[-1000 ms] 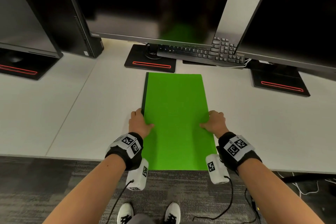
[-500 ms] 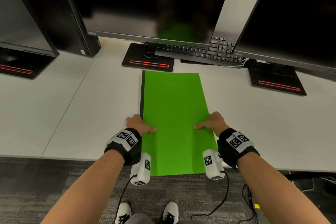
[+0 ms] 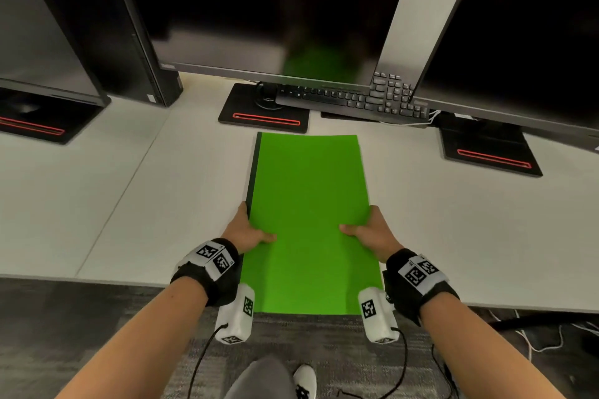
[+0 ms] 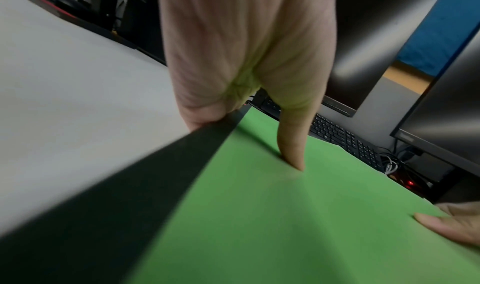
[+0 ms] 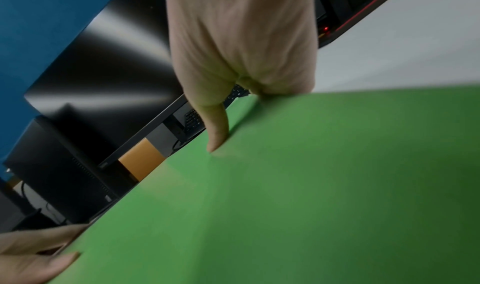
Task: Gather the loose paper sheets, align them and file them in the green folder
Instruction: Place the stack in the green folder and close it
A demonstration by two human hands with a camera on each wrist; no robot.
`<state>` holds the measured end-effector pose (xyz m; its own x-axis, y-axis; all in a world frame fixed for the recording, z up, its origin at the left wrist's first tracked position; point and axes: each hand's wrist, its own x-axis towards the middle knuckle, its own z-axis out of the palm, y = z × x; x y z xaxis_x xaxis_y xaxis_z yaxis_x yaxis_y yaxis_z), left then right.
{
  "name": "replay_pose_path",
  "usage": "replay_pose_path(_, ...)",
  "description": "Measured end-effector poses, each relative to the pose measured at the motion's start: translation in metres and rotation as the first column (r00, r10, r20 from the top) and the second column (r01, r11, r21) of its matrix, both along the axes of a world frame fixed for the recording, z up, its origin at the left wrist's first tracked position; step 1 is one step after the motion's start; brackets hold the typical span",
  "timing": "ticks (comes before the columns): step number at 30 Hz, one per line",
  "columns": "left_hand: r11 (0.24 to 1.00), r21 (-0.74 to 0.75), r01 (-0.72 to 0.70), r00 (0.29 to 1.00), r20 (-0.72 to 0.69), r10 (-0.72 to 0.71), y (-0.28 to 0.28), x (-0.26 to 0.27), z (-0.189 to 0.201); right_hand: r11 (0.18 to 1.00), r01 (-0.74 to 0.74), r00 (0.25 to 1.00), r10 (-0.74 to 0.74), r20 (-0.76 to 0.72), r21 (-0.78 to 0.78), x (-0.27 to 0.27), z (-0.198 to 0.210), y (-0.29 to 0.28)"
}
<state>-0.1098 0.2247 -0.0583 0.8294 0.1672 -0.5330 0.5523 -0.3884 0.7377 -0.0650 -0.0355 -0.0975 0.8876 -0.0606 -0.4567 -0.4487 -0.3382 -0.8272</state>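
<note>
Green folder [image 3: 311, 220] is closed, lying lengthwise away from me on the white tabletop [image 3: 129, 204], with its near end hanging out past the tabletop's front edge, over the carpet. Black spine strip [image 4: 145, 182] runs down its left side.

My left hand [image 3: 248, 230] grips the spine edge: thumb [image 4: 292, 143] on top of the cover, fingers wrapped under the edge and out of sight. My right hand [image 3: 372, 232] grips the opposite long edge the same way, thumb [image 5: 217, 128] pressed flat on the green cover, fingers hidden below. Both hands sit roughly level with each other, about halfway along the folder.

No loose sheets visible anywhere; can't tell from here what's inside the folder.

Behind the folder: black keyboard [image 3: 353, 99], tucked partly under the centre monitor [image 3: 259, 10], with its left end resting on the monitor's stand base [image 3: 264, 113]. A second monitor [image 3: 518, 36] is on the right, a third [image 3: 39, 26] on the left, and a black tower PC [image 3: 129, 36] stands between the left and centre ones. Wrist views are motion-blurred.
</note>
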Motion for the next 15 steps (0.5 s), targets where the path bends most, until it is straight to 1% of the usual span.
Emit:
replay_pose_path(4,0.999,0.04,0.018,0.999,0.042,-0.02,-0.001,0.006,0.0,0.997,0.028,1.0,-0.027,0.007,-0.072,0.009,-0.005,0.001)
replay_pose_path(7,0.995,0.066,0.074,0.994,0.072,-0.079,-0.007,0.016,0.004,0.99,0.037,0.999,-0.037,0.003,-0.134,0.02,-0.026,-0.013)
replay_pose_path(8,0.993,0.078,0.093,0.992,0.077,-0.099,-0.008,0.019,0.006,0.986,0.035,0.999,-0.036,-0.006,-0.164,0.021,-0.026,-0.016)
replay_pose_path(12,0.983,0.095,0.159,0.982,0.084,-0.167,-0.011,0.029,0.007,0.971,0.021,0.999,-0.03,-0.031,-0.238,0.023,-0.01,-0.024)
replay_pose_path(15,0.975,0.096,0.201,0.974,0.09,-0.209,-0.013,0.035,0.009,0.955,0.007,1.0,-0.012,-0.015,-0.297,0.026,0.003,-0.028)
